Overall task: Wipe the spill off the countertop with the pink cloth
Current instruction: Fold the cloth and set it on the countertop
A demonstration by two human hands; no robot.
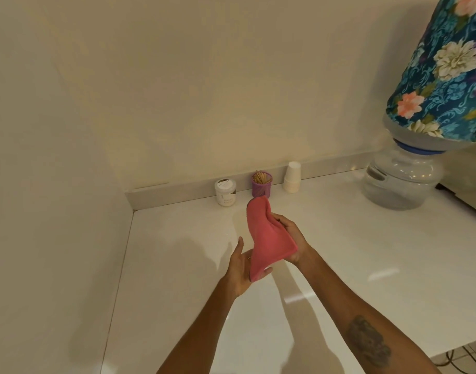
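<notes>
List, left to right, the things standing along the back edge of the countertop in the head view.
white jar → purple toothpick holder → stack of white paper cups → clear water bottle base under the floral-covered jug.

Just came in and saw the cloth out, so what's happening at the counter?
A person is holding a pink cloth in the air above the white countertop, not yet touching the surface. The right hand grips its upper side, while the left hand holds the lower end. No spill is clearly visible. Along the back wall stand a white jar, a purple toothpick holder and stacked paper cups; a water bottle stands at the right.
</notes>
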